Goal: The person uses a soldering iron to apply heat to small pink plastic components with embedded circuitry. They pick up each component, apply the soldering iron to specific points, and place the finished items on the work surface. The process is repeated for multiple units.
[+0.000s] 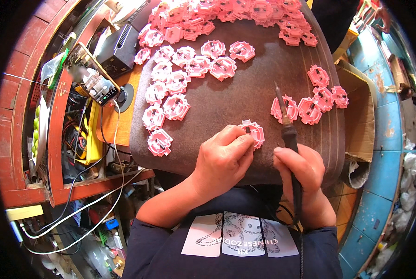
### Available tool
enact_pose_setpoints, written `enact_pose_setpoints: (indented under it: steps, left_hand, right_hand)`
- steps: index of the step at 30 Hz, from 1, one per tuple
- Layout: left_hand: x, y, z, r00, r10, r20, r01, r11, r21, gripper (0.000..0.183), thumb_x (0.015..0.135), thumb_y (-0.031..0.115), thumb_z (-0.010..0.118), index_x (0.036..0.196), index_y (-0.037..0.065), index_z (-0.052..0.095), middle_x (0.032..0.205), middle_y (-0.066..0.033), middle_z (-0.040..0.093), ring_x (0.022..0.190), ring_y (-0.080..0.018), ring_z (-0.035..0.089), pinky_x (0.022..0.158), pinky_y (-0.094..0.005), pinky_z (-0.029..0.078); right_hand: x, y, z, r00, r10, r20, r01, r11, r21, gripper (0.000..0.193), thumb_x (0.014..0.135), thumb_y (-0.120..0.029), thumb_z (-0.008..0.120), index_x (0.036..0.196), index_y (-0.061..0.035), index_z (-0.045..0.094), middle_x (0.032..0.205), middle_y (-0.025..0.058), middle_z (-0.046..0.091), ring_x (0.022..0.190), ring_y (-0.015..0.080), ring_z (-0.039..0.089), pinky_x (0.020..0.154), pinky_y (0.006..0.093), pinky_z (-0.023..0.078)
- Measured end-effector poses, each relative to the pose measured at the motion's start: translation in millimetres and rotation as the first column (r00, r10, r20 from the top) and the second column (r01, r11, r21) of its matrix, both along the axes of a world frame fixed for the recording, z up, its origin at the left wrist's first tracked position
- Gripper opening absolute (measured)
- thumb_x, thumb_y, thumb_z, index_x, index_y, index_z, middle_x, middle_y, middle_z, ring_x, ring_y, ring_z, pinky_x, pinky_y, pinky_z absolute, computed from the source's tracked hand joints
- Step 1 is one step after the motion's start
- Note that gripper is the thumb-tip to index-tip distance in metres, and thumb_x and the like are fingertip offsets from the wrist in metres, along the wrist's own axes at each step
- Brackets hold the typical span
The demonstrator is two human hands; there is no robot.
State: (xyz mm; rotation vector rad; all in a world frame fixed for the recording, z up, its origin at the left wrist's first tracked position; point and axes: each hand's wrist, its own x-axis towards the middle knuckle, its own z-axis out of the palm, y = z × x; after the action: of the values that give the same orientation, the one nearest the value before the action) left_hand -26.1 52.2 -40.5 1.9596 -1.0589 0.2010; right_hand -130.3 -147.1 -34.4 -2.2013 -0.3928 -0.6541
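Note:
In my right hand (305,169) is a soldering iron (289,135), gripped by its black handle with the metal tip pointing up and away. My left hand (224,156) is closed, its thumb and fingers pinched at the left edge of a pink plastic part (253,133) with a small black piece on it. The iron's tip is apart from that part, above and to its right. Behind the iron's shaft lies another pink part (278,109). What my left fingertips grip at the part's edge is partly hidden.
The brown padded work surface (236,102) carries a heap of pink parts (259,11) at the far side, rows at left (176,107) and a cluster at right (323,98). A phone (90,74) on a stand is at left; a cardboard box (361,107) stands right.

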Motion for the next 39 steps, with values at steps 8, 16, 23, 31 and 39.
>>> enact_pose_setpoints:
  steps: [8,16,23,31,39]
  left_hand:
    - [-0.5,-0.8,-0.1,1.000,0.005,-0.026,-0.005,1.000,-0.006,0.021,0.084,-0.001,0.078,0.103,0.004,0.072,0.097,-0.0122,0.067,0.083,-0.0324,0.071,0.070,-0.0413,0.058]
    - [-1.5,-0.8,1.7,0.999,0.015,-0.037,-0.014,1.000,0.021,0.019,0.082,-0.004,0.079,0.099,0.001,0.074,0.098,-0.0144,0.071,0.083,-0.0327,0.072,0.072,-0.0398,0.059]
    - [-2.2,-1.4,1.3,0.999,0.033,-0.031,-0.032,0.999,0.016,0.019,0.081,-0.005,0.078,0.098,0.001,0.073,0.098,-0.0150,0.071,0.084,-0.0340,0.073,0.073,-0.0404,0.060]
    - [-0.4,-1.2,1.1,1.000,0.005,-0.028,-0.005,1.000,-0.015,0.017,0.082,-0.006,0.077,0.097,0.000,0.073,0.096,-0.0143,0.070,0.082,-0.0332,0.072,0.072,-0.0406,0.059]
    - [-1.1,-2.2,1.2,0.999,0.009,-0.032,-0.011,0.999,-0.037,0.017,0.082,-0.006,0.077,0.096,0.001,0.072,0.094,-0.0139,0.069,0.080,-0.0323,0.071,0.070,-0.0405,0.058]
  right_hand:
    - [35.4,16.2,3.2,0.996,0.033,-0.079,-0.032,0.999,0.009,0.050,0.086,-0.002,0.077,0.131,-0.0033,0.055,0.122,0.0273,0.070,0.101,0.0465,0.072,0.082,0.0477,0.060]
    - [43.4,19.4,0.1,0.996,0.057,-0.070,-0.055,0.998,0.038,0.040,0.090,-0.001,0.068,0.130,-0.0024,0.059,0.111,0.0237,0.074,0.102,0.0450,0.073,0.081,0.0472,0.060]
    - [42.7,19.0,0.5,0.994,0.042,-0.100,-0.040,0.999,0.017,0.041,0.091,0.000,0.064,0.132,-0.0033,0.061,0.112,0.0229,0.074,0.104,0.0440,0.073,0.086,0.0483,0.060]
    - [42.9,20.4,0.6,0.995,0.033,-0.098,-0.031,0.999,0.024,0.040,0.091,0.001,0.064,0.130,-0.0040,0.061,0.113,0.0224,0.074,0.103,0.0436,0.073,0.082,0.0474,0.061]
    - [43.7,19.6,2.4,0.994,0.042,-0.100,-0.040,0.999,0.015,0.041,0.089,0.001,0.067,0.129,-0.0044,0.060,0.113,0.0227,0.073,0.101,0.0442,0.073,0.079,0.0476,0.060]
